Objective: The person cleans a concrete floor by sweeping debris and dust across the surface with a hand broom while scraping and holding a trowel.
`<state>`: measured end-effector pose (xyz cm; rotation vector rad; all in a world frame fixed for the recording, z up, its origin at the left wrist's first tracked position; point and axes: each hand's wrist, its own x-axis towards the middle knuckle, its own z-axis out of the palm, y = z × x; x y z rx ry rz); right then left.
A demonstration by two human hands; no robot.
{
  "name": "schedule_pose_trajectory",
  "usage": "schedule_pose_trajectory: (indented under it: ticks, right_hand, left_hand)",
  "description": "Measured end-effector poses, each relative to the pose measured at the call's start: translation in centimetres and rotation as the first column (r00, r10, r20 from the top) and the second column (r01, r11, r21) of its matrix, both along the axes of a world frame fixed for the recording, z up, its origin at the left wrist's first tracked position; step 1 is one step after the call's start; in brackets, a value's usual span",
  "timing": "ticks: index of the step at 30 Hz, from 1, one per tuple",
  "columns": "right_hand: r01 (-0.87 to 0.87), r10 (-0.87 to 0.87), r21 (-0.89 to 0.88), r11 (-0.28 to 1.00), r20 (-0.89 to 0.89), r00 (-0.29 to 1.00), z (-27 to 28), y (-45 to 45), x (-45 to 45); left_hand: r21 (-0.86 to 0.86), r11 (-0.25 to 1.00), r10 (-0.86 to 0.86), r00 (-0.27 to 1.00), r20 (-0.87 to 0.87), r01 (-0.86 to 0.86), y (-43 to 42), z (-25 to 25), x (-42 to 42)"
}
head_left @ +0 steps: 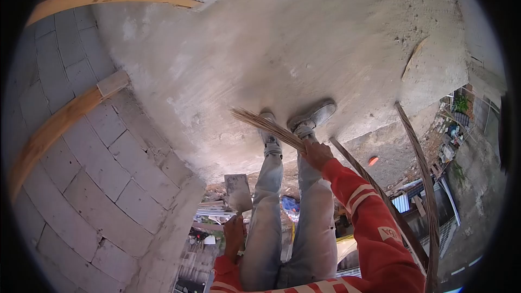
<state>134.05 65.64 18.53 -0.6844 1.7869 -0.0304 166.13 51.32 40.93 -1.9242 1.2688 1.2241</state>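
Observation:
A bundle of thin brown bristles or twigs (266, 126), like a hand broom, is gripped in my right hand (316, 154) and slants to the upper left over my shoes. At the lower left my left hand (234, 234) is closed round the handle of a trowel. The trowel's flat, mortar-stained blade (239, 192) points up, beside my left leg. My grey shoes (315, 115) stand on the rough concrete floor (271, 49). Neither tool is seen touching the floor for certain.
A pale block wall (119, 173) with curved-looking wooden beams (54, 130) rises on the left. Wooden poles (420, 173) stand at the right. Beyond the floor's near edge lies a drop, with cluttered ground and roofs far below. A wood strip (414, 57) lies on the floor.

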Motion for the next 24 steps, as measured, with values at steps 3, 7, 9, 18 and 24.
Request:
schedule_pose_trajectory:
  ticks: [3,7,9,18,24]
  right_hand:
    - [0.217,-0.173,0.195,0.956,-0.217,0.961,-3.2,3.0,-5.9]
    - [0.628,-0.585,-0.104,0.771,-0.506,0.634,-0.9,8.2,-8.2]
    - [0.663,-0.640,-0.144,0.735,-0.469,0.608,1.0,8.8,-7.3]
    - [0.161,-0.135,-0.164,0.973,0.162,0.978,0.6,-7.3,10.9]
    - [0.446,-0.388,0.088,0.891,-0.365,0.846,-5.2,1.3,-6.5]
  left_hand:
    - [-0.002,1.000,0.024,0.999,-0.034,-0.024,-0.6,0.7,1.4]
    - [-0.028,0.979,0.200,0.980,0.009,-0.200,-0.3,-0.4,4.6]
    - [-0.020,0.969,0.246,0.969,-0.019,-0.247,0.1,-1.0,5.4]
    - [0.003,0.997,0.080,0.997,-0.005,-0.080,0.7,-0.7,4.2]
    - [-0.023,0.992,0.124,0.992,-0.011,-0.124,-0.5,-0.4,5.6]
